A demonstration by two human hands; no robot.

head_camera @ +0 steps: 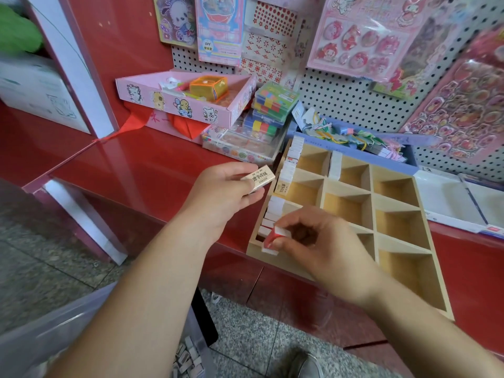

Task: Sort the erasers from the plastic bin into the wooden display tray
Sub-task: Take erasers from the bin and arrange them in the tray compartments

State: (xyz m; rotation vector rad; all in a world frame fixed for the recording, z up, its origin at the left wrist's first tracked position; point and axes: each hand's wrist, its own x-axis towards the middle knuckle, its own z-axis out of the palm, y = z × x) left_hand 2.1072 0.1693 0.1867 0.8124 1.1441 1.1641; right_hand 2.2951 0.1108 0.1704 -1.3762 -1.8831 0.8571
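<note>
From my station the red tabletop [152, 165] fills most of the view. The wooden display tray [372, 199] sits on it at the right, with its near-left corner at the tabletop's front edge. The tray is split into square compartments. Most of the stock is in the left column, a row of erasers [289, 170] standing on edge one behind another. Lower left, down by the floor, I can make out the clear plastic bin [54, 331] with loose erasers [188, 358] in its bottom, though they are blurred.

My left grip [221, 195] hangs over the tabletop just left of the tray, fingers and thumb curled round a beige eraser [259, 178] whose sleeve reads ERASER. That one lies flat across the fingertips, pointing toward the tray's left column and apart from it. My right grip [321, 241] is down at the tray's nearest left compartment, thumb and forefinger pinching a red-sleeved eraser [272, 237] by its end. That eraser is tilted, its lower end among the white ones standing there.
</note>
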